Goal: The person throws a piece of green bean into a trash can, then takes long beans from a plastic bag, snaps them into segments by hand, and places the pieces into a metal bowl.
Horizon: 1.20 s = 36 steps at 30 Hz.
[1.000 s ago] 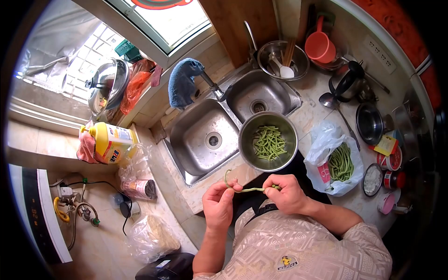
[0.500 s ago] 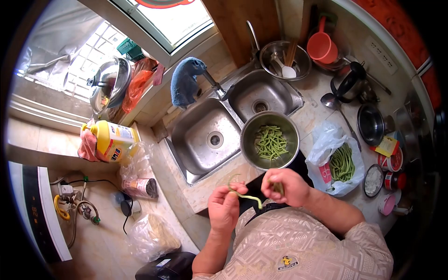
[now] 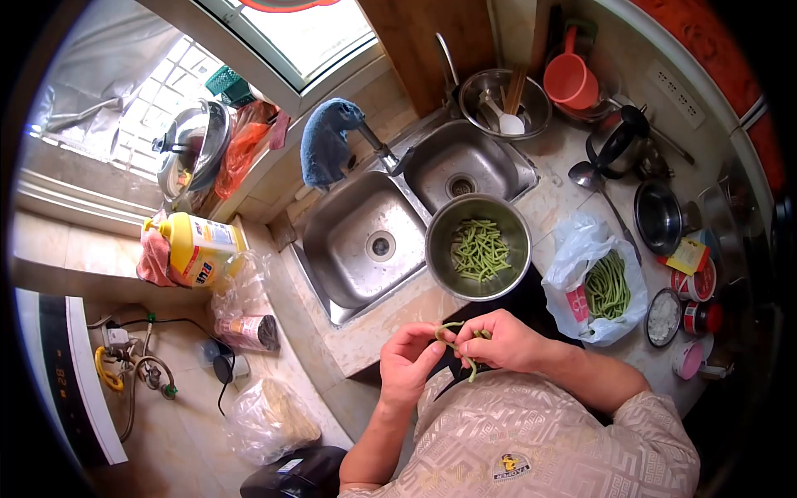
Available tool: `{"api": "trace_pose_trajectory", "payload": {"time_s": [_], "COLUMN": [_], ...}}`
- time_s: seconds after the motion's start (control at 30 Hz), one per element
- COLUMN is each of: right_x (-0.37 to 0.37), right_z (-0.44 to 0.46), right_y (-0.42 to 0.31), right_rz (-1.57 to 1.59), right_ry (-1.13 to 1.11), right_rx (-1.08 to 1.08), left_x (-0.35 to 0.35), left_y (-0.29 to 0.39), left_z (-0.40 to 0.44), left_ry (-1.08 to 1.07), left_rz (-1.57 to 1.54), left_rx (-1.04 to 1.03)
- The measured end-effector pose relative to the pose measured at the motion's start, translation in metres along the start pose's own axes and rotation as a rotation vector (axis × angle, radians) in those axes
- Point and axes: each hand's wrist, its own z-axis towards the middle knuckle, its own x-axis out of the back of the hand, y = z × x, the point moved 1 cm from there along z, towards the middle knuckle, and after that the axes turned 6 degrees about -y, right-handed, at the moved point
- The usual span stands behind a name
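In front of my body, my left hand is closed in a pinch on a long green bean, which curves across to my other hand. My right hand has its fingers closed around green bean pieces, and its fingertips meet the same bean. Part of the bean is hidden behind the fingers. Just beyond my hands, a steel pot holds short cut bean pieces. To the right, a white plastic bag lies open with whole green beans inside.
A double steel sink lies beyond the pot, with a blue cloth over its tap. A steel bowl of utensils, a ladle and a dark bowl stand right. A yellow jug stands left.
My two hands have come together. My right hand has moved left and down to the bean in my left hand, and its fingers now meet it.
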Motion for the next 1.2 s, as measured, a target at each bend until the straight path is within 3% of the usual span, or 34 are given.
{"api": "trace_pose_trajectory", "payload": {"time_s": [0.07, 0.17, 0.43, 0.83, 1.2], "right_x": [-0.001, 0.0, 0.002, 0.007, 0.001], "right_z": [0.0, 0.001, -0.008, -0.01, -0.014], "right_y": [0.005, 0.017, 0.012, 0.001, -0.009], "right_rz": [-0.11, -0.196, -0.155, 0.466, 0.614], "right_ry": [0.06, 0.137, 0.266, 0.178, 0.033], "right_rx": [0.083, 0.147, 0.211, 0.112, 0.114], "left_x": [-0.002, 0.008, 0.006, 0.004, 0.005], "left_y": [0.006, 0.006, 0.016, 0.008, 0.003], "left_z": [0.0, 0.004, 0.001, 0.004, 0.004], "left_ry": [0.023, -0.093, -0.01, -0.012, 0.023], "left_rz": [0.042, 0.294, 0.338, 0.257, 0.204], "left_rx": [0.012, -0.196, -0.18, -0.305, -0.389]}}
